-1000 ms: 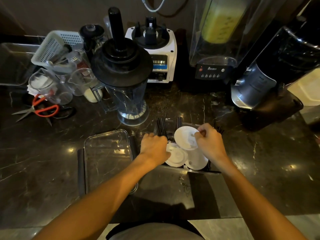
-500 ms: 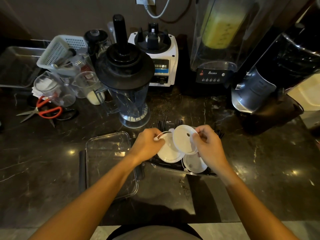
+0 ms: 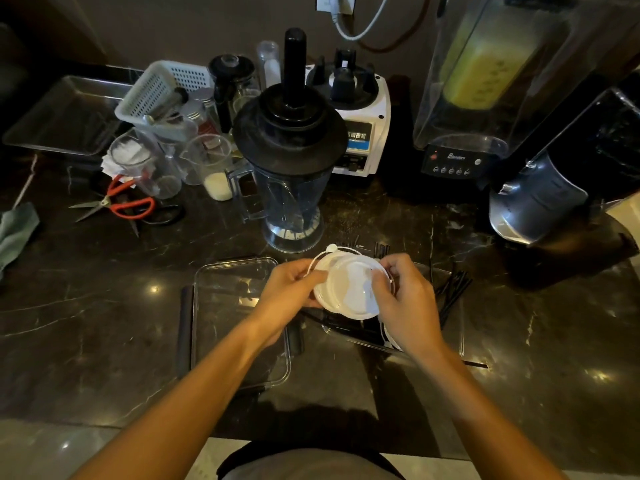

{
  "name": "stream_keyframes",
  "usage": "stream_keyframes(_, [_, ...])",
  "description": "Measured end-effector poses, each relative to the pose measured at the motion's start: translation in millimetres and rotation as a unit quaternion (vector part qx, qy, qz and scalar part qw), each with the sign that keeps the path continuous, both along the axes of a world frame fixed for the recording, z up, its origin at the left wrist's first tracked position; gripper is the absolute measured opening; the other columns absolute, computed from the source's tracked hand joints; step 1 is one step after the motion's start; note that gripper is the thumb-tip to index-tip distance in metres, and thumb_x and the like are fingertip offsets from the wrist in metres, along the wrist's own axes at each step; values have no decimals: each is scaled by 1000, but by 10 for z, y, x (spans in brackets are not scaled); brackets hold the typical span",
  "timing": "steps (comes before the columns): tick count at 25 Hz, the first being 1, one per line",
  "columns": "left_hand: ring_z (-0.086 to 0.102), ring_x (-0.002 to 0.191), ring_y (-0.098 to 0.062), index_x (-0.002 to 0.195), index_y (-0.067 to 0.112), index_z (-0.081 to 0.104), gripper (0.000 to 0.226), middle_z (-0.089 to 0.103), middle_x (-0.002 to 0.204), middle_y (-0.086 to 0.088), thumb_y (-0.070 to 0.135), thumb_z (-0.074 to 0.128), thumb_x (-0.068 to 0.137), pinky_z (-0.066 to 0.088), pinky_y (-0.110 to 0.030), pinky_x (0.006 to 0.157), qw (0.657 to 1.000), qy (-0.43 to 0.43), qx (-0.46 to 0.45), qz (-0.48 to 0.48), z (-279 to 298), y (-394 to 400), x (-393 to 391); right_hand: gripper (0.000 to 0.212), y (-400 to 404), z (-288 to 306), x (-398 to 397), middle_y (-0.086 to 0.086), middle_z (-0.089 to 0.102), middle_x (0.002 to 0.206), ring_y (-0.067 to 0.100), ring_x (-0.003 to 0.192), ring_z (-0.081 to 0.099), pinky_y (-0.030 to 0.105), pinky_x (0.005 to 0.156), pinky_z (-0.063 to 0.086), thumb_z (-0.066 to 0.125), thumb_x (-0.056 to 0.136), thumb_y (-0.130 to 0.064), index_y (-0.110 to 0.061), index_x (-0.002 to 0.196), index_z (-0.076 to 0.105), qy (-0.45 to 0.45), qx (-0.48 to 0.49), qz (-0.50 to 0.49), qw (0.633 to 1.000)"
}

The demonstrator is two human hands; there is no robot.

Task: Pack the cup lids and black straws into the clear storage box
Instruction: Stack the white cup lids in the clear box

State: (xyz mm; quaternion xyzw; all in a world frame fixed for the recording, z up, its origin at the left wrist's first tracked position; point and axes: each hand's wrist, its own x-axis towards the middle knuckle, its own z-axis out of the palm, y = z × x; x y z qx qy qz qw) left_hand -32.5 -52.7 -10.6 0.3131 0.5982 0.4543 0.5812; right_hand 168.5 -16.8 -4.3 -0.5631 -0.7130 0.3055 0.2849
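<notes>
A clear blender jug [image 3: 289,188] with a black lid stands on the dark marble bench [image 3: 104,306] just beyond the hands. Further back are a white blender base [image 3: 356,126] and a black blender [image 3: 460,109] holding yellow liquid. Far left of the hands lie red-handled scissors [image 3: 121,202], measuring cups [image 3: 207,164] and a white basket [image 3: 162,91].

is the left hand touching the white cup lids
Touching. The head view shows the left hand pinching the edge of the stacked white cup lids, thumb lying across the rim.

Bare forearms, no sleeves, watch or rings visible on left hand [image 3: 289,292] or right hand [image 3: 407,304]. Light grey garment with dark black band [image 3: 304,460] below both forearms.
</notes>
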Motion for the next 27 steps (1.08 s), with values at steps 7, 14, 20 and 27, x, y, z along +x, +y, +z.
stream_keyframes(7, [69,103,-26,126,26,72,44,76,113,-10,52,45,104,54,-41,91,999,-50,-6,-15,-23,-177,-126,9,-33,-14,-284,-4,65,104,10,88,60,6,64,41,63,101,-24,-18,107,65,-20,31,24,999])
stream_keyframes(14, [67,124,-23,134,27,63,55,73,129,-6,58,30,103,52,-47,106,987,-158,-21,-4,17,-259,-207,16,-69,37,-539,1,64,114,9,83,56,11,61,36,61,102,-32,-19,111,62,-103,61,59,991])
stream_keyframes(20, [64,127,-30,140,23,60,57,68,136,-13,57,32,103,51,-52,106,979,-202,-8,10,31,-277,-335,17,-19,113,-630,-9,64,100,3,78,56,8,62,35,59,104,-36,-22,113,61,-92,41,120,988])
stream_keyframes(27, [60,131,-32,148,30,50,50,61,146,-11,42,51,100,53,-54,102,937,-342,47,60,13,-418,-600,9,0,-2,-1078,-6,63,99,4,90,60,20,71,50,65,99,-33,-24,98,65,68,-42,97,992])
